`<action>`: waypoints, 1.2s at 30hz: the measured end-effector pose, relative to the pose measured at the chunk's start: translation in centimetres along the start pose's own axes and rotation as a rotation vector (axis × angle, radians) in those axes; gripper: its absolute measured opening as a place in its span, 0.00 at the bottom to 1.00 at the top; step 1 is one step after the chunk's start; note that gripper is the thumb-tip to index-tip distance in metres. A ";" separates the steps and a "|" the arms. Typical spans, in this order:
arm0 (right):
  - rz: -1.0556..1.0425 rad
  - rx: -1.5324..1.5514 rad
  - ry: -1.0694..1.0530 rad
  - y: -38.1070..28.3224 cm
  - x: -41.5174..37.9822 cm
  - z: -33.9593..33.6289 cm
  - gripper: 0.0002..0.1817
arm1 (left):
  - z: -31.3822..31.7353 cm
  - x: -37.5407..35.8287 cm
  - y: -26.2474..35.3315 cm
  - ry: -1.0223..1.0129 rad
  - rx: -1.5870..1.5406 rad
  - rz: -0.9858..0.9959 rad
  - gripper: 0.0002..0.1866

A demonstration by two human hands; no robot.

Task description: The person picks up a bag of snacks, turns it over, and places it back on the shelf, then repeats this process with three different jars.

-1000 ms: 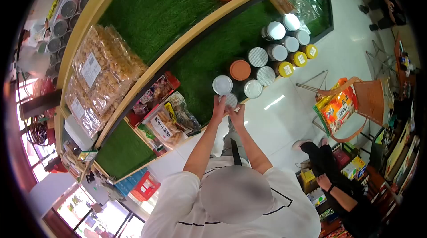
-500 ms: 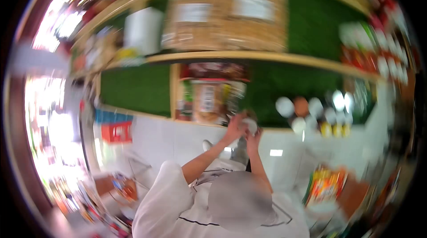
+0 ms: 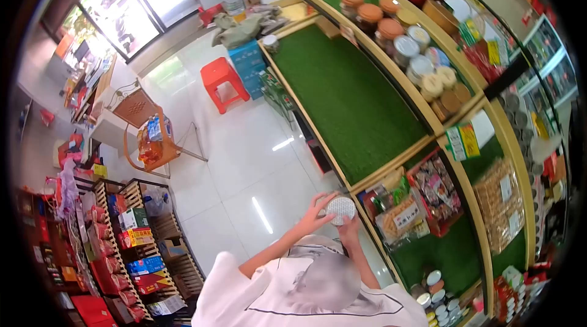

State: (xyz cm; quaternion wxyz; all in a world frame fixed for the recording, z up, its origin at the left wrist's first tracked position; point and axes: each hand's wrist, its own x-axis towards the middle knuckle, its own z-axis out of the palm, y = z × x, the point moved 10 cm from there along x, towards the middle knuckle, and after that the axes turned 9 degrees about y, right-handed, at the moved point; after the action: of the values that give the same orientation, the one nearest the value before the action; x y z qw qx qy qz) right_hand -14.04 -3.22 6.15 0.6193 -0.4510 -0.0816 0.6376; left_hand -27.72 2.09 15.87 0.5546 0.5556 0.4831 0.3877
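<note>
A round jar (image 3: 341,209) is between my two hands, its pale speckled lid facing up and most of its body hidden. My left hand (image 3: 315,215) curls around its left side, with fingers at the lid's rim. On the lower right side, my right hand (image 3: 350,233) grips the jar. Just beside both hands runs the wooden edge of a green-lined shelf (image 3: 351,104). Packaged snacks (image 3: 400,217) lie on the shelf to the right of my hands.
Lidded jars (image 3: 405,48) crowd the upper shelf, and small cans (image 3: 437,296) stand at lower right. Across the tiled floor (image 3: 235,174) are a red stool (image 3: 224,82), a blue box (image 3: 247,67) and a chair (image 3: 153,140). A slatted rack (image 3: 137,229) holds boxed goods at left.
My view has turned left, bringing the doorway, stool and chair into clear sight. The packaged snacks now appear to the right of my hands. Both hands still hold the jar.
</note>
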 end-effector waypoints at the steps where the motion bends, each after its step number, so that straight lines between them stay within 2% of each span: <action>1: 0.062 -0.025 -0.050 1.7 1.1 2.5 0.33 | -2.7 0.2 -0.6 0.050 -0.052 -0.047 0.33; 4: 0.178 -0.140 -0.135 5.0 4.5 7.5 0.31 | -8.9 1.8 -1.0 0.175 0.005 0.010 0.33; 8: 0.314 -0.206 -0.171 7.4 9.5 12.0 0.31 | -13.7 6.5 -1.0 0.176 0.025 -0.021 0.33; 11: 0.396 -0.098 -0.145 7.7 13.9 15.5 0.32 | -16.2 11.7 0.0 0.144 0.136 0.016 0.33; 14: 0.403 -0.043 -0.171 7.5 19.1 19.2 0.33 | -18.6 17.5 -1.8 0.162 0.212 0.050 0.33; 19: 0.324 -0.230 -0.046 7.0 28.7 23.2 0.40 | -22.9 27.0 -5.1 0.182 0.080 -0.059 0.32; 22: 0.214 -0.319 0.025 4.2 32.9 26.8 0.43 | -24.4 32.8 -7.9 0.116 -0.101 -0.283 0.31; 25: 0.119 -0.306 0.096 2.2 37.6 28.7 0.43 | -24.9 39.0 -5.0 0.056 -0.202 -0.201 0.30; 26: 0.074 -0.317 0.125 1.5 39.1 29.5 0.42 | -25.7 41.0 -6.2 0.138 -0.070 -0.177 0.28; 29: 0.077 -0.243 0.114 1.7 44.6 32.6 0.42 | -27.9 47.0 -9.5 0.198 -0.157 -0.190 0.23; 30: 0.066 -0.249 0.142 1.8 46.5 34.0 0.42 | -28.9 49.5 -9.2 0.207 -0.187 -0.137 0.20; 33: 0.046 -0.251 0.196 2.8 53.2 39.6 0.42 | -33.3 57.6 -10.0 0.132 -0.220 -0.131 0.20; 35: 0.052 -0.222 0.197 5.4 59.5 42.8 0.42 | -37.3 63.2 -13.4 0.196 -0.191 -0.087 0.20; 36: 0.061 -0.239 0.208 6.8 62.8 44.2 0.38 | -39.3 66.3 -14.1 0.245 -0.176 -0.074 0.20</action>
State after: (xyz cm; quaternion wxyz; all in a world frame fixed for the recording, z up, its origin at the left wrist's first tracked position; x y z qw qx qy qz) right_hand -37.85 69.61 -2.46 0.5467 -0.5874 -0.0787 0.5915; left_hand -51.82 74.50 -1.73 0.5519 0.4351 0.5316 0.4728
